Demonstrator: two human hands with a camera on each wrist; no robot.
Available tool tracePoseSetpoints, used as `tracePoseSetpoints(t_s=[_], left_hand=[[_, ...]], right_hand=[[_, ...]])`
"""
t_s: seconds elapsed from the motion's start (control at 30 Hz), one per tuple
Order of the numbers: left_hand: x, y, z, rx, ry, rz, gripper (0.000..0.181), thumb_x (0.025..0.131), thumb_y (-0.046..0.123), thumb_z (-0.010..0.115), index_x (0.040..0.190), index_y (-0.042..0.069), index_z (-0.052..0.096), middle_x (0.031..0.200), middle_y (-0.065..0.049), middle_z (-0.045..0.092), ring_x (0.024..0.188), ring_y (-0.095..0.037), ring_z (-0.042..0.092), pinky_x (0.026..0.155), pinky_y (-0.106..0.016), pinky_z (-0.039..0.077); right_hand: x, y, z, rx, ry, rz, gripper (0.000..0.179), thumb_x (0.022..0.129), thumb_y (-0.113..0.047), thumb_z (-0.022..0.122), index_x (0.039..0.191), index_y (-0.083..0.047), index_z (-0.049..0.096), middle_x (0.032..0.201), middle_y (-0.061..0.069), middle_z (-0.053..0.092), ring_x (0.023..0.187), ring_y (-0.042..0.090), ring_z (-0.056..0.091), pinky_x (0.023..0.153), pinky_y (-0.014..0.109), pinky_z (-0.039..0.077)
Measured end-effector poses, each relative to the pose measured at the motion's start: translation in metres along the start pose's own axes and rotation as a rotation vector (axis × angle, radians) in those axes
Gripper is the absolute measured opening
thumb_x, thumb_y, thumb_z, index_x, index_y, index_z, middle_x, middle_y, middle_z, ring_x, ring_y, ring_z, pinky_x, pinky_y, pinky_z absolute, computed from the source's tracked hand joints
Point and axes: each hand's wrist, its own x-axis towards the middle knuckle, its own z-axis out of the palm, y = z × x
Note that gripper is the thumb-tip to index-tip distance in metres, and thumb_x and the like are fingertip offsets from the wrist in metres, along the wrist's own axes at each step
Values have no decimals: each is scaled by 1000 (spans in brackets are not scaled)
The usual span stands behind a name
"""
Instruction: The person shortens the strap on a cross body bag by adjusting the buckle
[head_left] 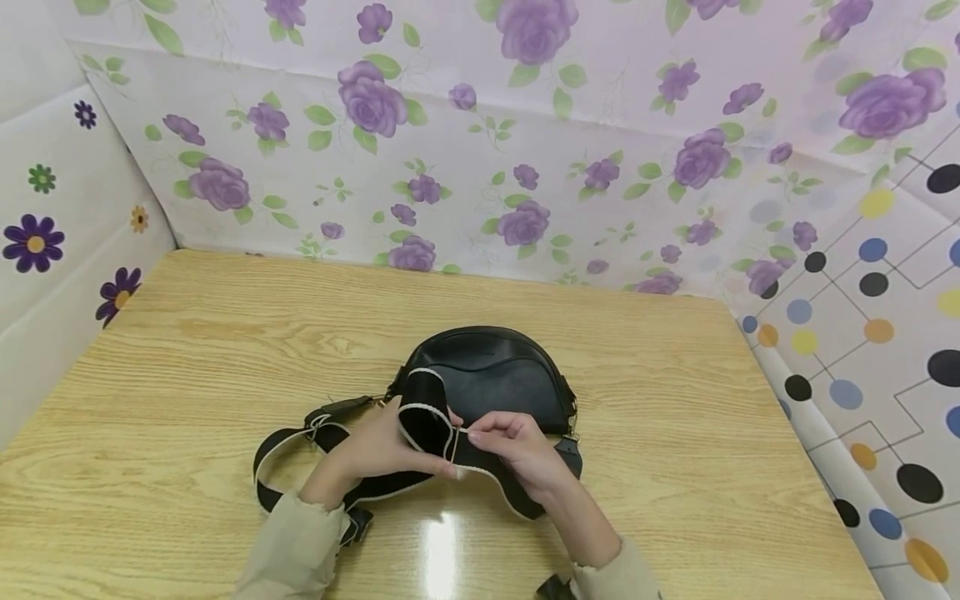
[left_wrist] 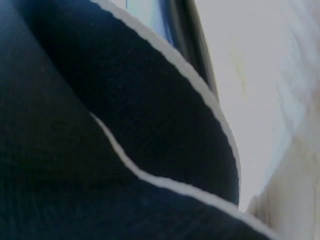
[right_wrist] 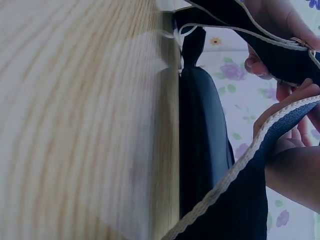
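A black half-moon handbag (head_left: 498, 387) lies on the table behind both hands. Its wide black strap with white edging (head_left: 425, 390) loops upward in front of the bag and nearly fills the left wrist view (left_wrist: 145, 100). My left hand (head_left: 375, 446) grips the strap at a thin metal slider buckle (head_left: 454, 444), thumb in front. Just right of that buckle, my right hand (head_left: 525, 454) pinches the strap with thumb and fingertips. In the right wrist view, both hands meet at the strap beyond the bag's side (right_wrist: 202, 145). Parts of the left fingers are hidden behind the strap.
More strap (head_left: 273, 462) lies curled on the wooden table (head_left: 247, 333) at left, near a dark strap end (head_left: 358, 525). Another small dark piece (head_left: 555, 587) shows by the right sleeve. Floral sheeting (head_left: 450, 167) stands behind, with patterned panels at both sides.
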Motion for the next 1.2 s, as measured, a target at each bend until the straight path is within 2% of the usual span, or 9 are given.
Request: tracePoseSetpoints(t_s=[0.17, 0.27, 0.4, 0.6, 0.93, 1.2], left_hand=[[1, 1, 3, -52, -17, -27, 45, 63, 16, 82, 101, 6, 60, 96, 1, 61, 89, -13, 55, 80, -30, 43], [1, 1, 3, -63, -22, 6, 42, 64, 11, 81, 99, 7, 59, 92, 0, 60, 84, -14, 55, 77, -30, 44], [1, 1, 3, -66, -24, 26, 41, 64, 11, 81, 98, 7, 59, 89, 0, 59, 82, -14, 55, 74, -30, 45], [1, 3, 2, -51, -8, -17, 45, 63, 18, 82, 101, 6, 61, 94, 1, 61, 88, -13, 56, 80, -30, 44], [1, 3, 2, -32, 6, -31, 47, 62, 18, 83, 102, 5, 61, 97, 1, 62, 92, -14, 55, 82, -30, 42], [-1, 2, 0, -31, 6, -17, 49, 65, 19, 81, 105, 2, 59, 101, -3, 62, 96, -16, 54, 84, -30, 41]], right_hand=[[3, 1, 3, 2, -6, -27, 25, 85, 4, 54, 77, -16, 67, 79, -4, 65, 83, 7, 57, 73, 20, 45], [3, 1, 5, -4, 8, -33, 26, 84, 6, 54, 77, -15, 67, 80, -4, 66, 86, 8, 58, 76, 21, 45], [3, 1, 6, -6, 19, -28, 24, 84, 5, 54, 77, -14, 66, 81, -3, 66, 84, 9, 59, 75, 21, 46], [3, 1, 6, -8, 19, -10, 23, 85, 4, 55, 78, -14, 66, 80, -3, 66, 83, 9, 59, 74, 21, 46], [-1, 1, -3, -82, 45, 54, 14, 84, -1, 58, 80, -12, 65, 81, -2, 64, 78, 9, 56, 68, 21, 46], [-6, 4, -15, -125, 60, 31, 14, 83, -1, 60, 80, -14, 66, 76, -5, 64, 75, 7, 55, 69, 21, 44]])
